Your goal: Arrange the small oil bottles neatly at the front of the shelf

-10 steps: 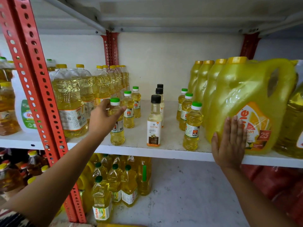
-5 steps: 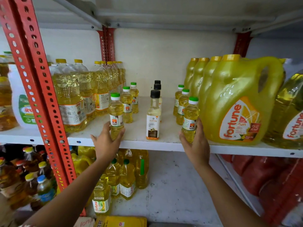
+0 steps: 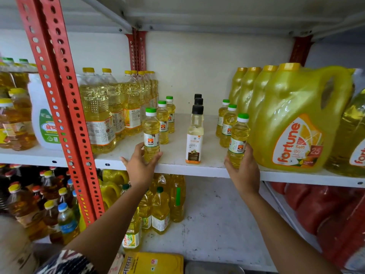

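Three rows of small bottles stand on the white shelf (image 3: 175, 167). My left hand (image 3: 139, 165) grips the base of the front green-capped oil bottle (image 3: 151, 133) of the left row, at the shelf's front edge. Two more green-capped bottles (image 3: 163, 121) stand behind it. My right hand (image 3: 244, 171) holds the front green-capped bottle (image 3: 238, 139) of the right row, with two others (image 3: 228, 125) behind. Between them stands a black-capped coconut oil bottle (image 3: 195, 135) with two black-capped bottles behind it.
Large clear oil bottles (image 3: 96, 111) stand to the left beside a red perforated upright (image 3: 59, 95). Big yellow Fortune jugs (image 3: 296, 119) crowd the right. Below the shelf are more bottles (image 3: 160, 210) and red packs (image 3: 325, 210).
My right hand left the big jug's face and closed on the right front small bottle. My left hand slid down from the left front bottle's side to its base at the shelf edge.
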### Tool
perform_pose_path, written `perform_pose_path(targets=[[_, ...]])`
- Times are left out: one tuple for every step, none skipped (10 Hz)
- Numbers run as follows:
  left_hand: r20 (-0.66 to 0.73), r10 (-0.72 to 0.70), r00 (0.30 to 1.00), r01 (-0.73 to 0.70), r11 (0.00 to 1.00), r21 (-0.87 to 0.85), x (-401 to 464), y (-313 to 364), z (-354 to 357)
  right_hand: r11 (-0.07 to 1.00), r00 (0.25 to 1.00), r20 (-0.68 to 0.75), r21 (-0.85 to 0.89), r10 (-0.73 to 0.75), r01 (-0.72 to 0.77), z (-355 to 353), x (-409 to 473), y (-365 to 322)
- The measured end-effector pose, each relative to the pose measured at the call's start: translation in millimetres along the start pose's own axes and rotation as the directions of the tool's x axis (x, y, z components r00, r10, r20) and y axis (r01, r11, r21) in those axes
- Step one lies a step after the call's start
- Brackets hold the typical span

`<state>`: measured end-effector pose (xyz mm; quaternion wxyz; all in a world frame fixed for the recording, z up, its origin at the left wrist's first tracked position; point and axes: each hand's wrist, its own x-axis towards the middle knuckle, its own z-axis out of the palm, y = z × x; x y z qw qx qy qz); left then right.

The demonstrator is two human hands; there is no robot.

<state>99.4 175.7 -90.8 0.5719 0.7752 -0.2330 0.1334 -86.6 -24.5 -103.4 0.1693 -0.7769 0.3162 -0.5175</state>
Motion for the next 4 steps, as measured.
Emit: perform_pose_path(targets=[[0.016,-0.007,1.0,0.007,1.0,0.002,0.6,-1.1,-1.0,1.0,1.0,0.014,0.018,0.02,-0.021,0.3,-0.2,-2.0],[0.035,0.012,0.999,-0.013,0.999,0.036,-0.2,0.4,-3.4,0.997,0.997,0.053,0.056,0.051,-0.054,-1.0,1.8,-1.4],[0.021,0.039,0.999,-0.039,0.999,0.036,3.6,10.9,-9.1,0.989,0.998,0.024,0.129,0.064,-0.067,-10.6,6.3,-15.2],[-0.027,0.168,0.985,-0.166,0.984,0.061,20.0,35.3,-11.5,0.99,0.994,-0.108,0.142,0.037,-0.021,-26.7,27.0,-41.3]])
